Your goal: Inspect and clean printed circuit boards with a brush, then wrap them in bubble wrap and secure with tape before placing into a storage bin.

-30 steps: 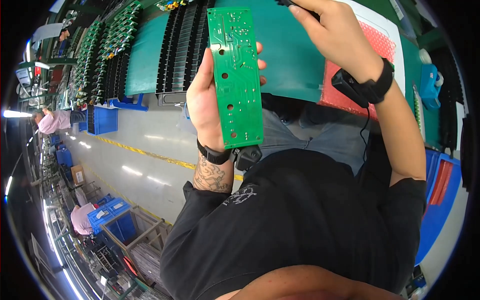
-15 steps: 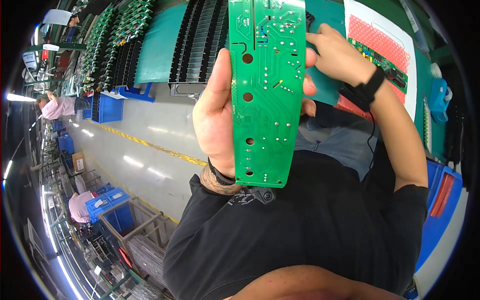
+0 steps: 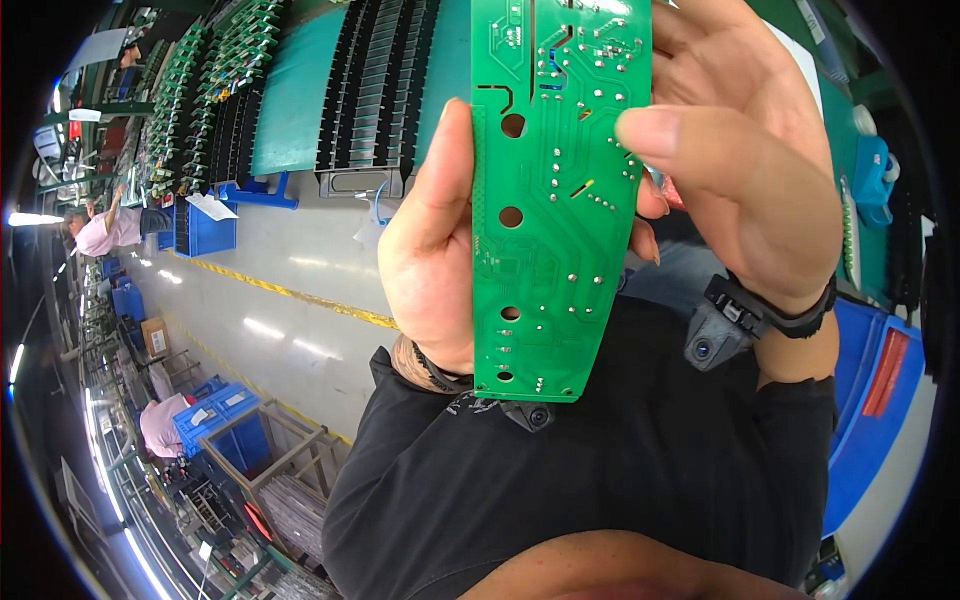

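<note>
A long green printed circuit board [image 3: 550, 240] is held up close in front of my chest, its face of solder joints and round holes toward me. The left edge lies in my left hand [image 3: 430, 235], thumb along that side, with fingertips showing past the right edge. On the upper right, my right hand [image 3: 760, 160] grips the board: its thumb lies over the face near the edge, and the other fingers go partly out of sight behind it. The top end of the board runs out of view.
Black slotted racks [image 3: 365, 95] stand on the green bench at upper left, near rows of upright circuit boards [image 3: 240, 50]. A blue bottle [image 3: 873, 180] is at far right, above a blue bin [image 3: 860, 420]. Two people in pink work at far left.
My right hand has come from the bench at upper right, near the red bubble wrap, to the board's right edge. The board has shifted slightly right and down.
</note>
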Demonstrator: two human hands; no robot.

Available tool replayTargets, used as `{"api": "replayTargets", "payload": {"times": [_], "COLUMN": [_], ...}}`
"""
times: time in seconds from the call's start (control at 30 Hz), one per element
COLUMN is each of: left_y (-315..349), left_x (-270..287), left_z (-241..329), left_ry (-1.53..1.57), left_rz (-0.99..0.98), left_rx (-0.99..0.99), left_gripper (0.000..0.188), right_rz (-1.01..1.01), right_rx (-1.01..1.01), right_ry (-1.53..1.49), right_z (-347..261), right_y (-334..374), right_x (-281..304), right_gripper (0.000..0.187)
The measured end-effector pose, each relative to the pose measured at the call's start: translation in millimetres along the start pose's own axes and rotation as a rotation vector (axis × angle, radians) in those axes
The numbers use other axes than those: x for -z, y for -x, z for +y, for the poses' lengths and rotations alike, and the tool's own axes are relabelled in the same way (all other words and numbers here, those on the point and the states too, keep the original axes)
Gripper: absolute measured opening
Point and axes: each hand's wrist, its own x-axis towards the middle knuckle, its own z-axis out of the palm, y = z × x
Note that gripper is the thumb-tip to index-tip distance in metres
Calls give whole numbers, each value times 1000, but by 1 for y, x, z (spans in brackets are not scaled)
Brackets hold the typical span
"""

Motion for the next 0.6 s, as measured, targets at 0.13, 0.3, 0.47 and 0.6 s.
{"api": "replayTargets", "payload": {"times": [0.13, 0.3, 0.47, 0.6], "left_y": [2, 3, 3, 3], "left_x": [-2, 1, 0, -2], "left_z": [1, 2, 0, 0], "left_ry": [-29, 12, -50, -17], "left_rz": [37, -3, 33, 58], "left_rx": [31, 38, 25, 13], "left_gripper": [65, 64, 64, 65], "right_rz": [59, 128, 198, 247], "right_rx": [0, 0, 5, 11], "right_ry": [-27, -54, -82, -112], "right_z": [0, -2, -4, -7], "right_y": [-5, -7, -8, -5], "right_x": [-13, -25, -32, -36], "right_gripper": [86, 88, 90, 92]}}
